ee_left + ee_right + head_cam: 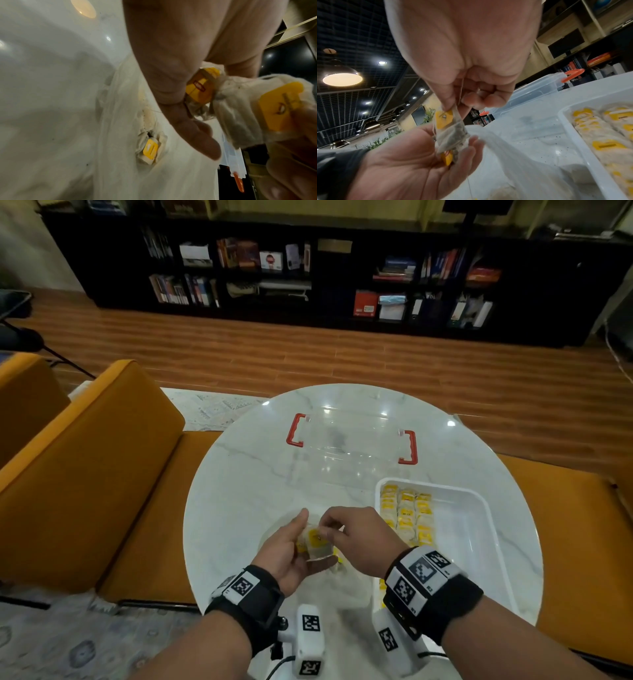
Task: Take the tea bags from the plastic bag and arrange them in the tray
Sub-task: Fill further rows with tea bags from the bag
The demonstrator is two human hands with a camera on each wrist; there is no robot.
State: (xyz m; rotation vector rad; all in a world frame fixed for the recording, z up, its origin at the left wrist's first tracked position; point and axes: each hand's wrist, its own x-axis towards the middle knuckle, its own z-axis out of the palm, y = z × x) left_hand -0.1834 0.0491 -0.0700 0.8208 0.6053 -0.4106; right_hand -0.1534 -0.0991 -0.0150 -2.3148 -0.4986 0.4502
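Note:
Over the marble table, my left hand lies palm up with its fingers relaxed. A small heap of tea bags with yellow tags rests on it. My right hand pinches the top tea bag between thumb and forefinger, just above the left palm; another tea bag lies below on the fingers. The clear plastic bag sags on the table under both hands, with a tea bag inside. The white tray stands to the right, with rows of tea bags along its left side.
A clear lid with red handles lies on the far half of the round table. Orange sofa cushions surround the table on the left and behind. The right part of the tray holds nothing.

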